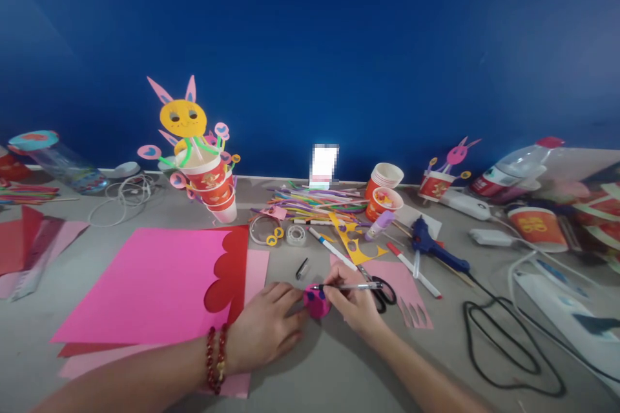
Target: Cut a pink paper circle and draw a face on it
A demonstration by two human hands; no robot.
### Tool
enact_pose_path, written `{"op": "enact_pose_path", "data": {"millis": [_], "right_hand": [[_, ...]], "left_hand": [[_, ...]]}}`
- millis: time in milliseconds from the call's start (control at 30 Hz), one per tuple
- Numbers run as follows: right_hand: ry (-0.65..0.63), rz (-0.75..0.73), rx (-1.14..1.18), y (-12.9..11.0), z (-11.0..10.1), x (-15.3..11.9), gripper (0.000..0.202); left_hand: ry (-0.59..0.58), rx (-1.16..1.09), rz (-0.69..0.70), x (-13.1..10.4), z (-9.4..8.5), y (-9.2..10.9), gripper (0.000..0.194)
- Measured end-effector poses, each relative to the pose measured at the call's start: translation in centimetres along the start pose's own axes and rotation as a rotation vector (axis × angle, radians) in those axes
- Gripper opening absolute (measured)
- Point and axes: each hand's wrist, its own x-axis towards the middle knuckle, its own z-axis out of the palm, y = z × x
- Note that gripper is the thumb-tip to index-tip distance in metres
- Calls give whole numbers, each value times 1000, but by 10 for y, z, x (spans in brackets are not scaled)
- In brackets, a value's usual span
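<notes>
A small pink paper circle [317, 304] with dark blue spots lies on the table between my hands. My left hand [271, 322], with red beads at the wrist, has its fingers bent and its fingertips on the circle's left edge, holding it down. Closed around a gel pen [356, 286], my right hand [353, 306] keeps the tip at the circle's upper part. A black pen cap [301, 268] lies just above. Black-handled scissors [385, 295] rest beside my right hand, partly hidden by it.
Pink and red paper sheets [150, 290] spread at left. Behind stand decorated paper cups [208, 181] and a pile of pipe cleaners [314, 205]. At right are a blue glue gun [431, 242], its looped black cord [513, 361], a white power strip [566, 316] and bottles [513, 171].
</notes>
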Motion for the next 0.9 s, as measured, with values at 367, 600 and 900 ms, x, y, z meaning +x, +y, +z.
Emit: {"op": "enact_pose_path", "data": {"millis": [367,600,900], "right_hand": [[-7,-109,-189,4,2,0,15],[-30,-102,-235,8,3,0,14],[-43,-104,-239,11,3,0,14]], "left_hand": [[-54,54,20,4,1,3,39],[-67,86,41,6,-3,2,37],[-52,94,43,4,-3,3,38]]}}
